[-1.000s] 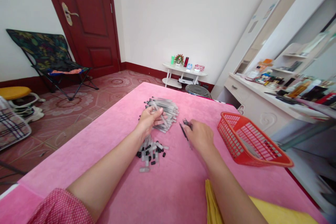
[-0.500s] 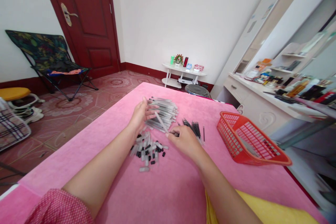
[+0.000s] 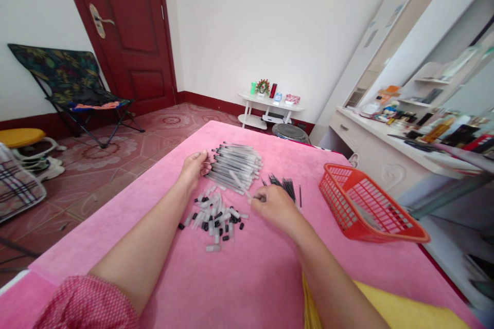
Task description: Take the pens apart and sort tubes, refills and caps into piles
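On the pink cloth lies a pile of clear pen barrels [image 3: 237,164] with dark tips pointing left. My left hand [image 3: 193,169] is beside those tips, its fingers bent and a little apart, with nothing visible held. A frosted pen barrel [image 3: 240,183] slants up and left from my right hand [image 3: 272,205], whose thumb and fingers close on its lower end. Nearer me is a loose heap of clear pen caps [image 3: 212,211] and small black plugs [image 3: 226,238]. Thin black refills [image 3: 287,187] lie just beyond my right hand, partly hidden by it.
A red plastic basket [image 3: 347,218] stands on the pink-covered table [image 3: 231,288] at the right. Yellow cloth [image 3: 393,303] lies at the near right edge. Beyond are a cluttered dresser [image 3: 386,149], a low white stand [image 3: 270,100] and a folding chair [image 3: 73,82].
My left hand has drawn back left from over the pile, uncovering the dark tips. My right hand stays nearly in place with the barrel.
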The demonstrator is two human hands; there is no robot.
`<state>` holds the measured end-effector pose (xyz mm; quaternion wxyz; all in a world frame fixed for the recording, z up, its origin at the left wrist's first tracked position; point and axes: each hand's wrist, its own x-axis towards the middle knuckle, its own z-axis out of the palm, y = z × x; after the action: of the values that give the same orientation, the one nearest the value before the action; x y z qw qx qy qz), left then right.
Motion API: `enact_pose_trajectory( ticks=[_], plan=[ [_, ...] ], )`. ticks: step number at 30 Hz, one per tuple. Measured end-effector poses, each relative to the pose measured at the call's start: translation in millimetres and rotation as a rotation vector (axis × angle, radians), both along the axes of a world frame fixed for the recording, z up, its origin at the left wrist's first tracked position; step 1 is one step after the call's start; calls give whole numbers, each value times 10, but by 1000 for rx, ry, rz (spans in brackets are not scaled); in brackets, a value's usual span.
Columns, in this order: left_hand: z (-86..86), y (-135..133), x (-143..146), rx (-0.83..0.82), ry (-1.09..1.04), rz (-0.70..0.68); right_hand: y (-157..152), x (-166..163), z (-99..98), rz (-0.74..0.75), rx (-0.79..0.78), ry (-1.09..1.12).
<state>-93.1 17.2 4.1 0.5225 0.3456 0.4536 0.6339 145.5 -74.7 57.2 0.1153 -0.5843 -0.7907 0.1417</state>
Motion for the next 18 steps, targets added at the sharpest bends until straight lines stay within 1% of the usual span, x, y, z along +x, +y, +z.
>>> enact_pose_trajectory(
  ticks=[3, 5, 6, 9, 12, 15, 18],
  plan=[
    [-12, -9, 34, 8, 23, -6, 143, 287, 93, -244, 65, -119],
    [-17, -24, 66, 15, 52, -13, 205, 453, 126, -351, 76, -179],
    [-20, -34, 84, 24, 72, -17, 225, 521, 135, -377, 64, -197],
    [-36, -57, 128, 59, 137, -23, 259, 684, 179, -386, 26, -197],
    [-60, -63, 145, 93, 186, -29, 251, 870, 303, -411, 81, -185],
    [-78, -58, 143, 108, 207, -29, 188, 1147, 494, -540, 168, -210],
    [-81, -57, 140, 119, 226, -31, 94, 1467, 644, -731, 186, -238]
  ],
)
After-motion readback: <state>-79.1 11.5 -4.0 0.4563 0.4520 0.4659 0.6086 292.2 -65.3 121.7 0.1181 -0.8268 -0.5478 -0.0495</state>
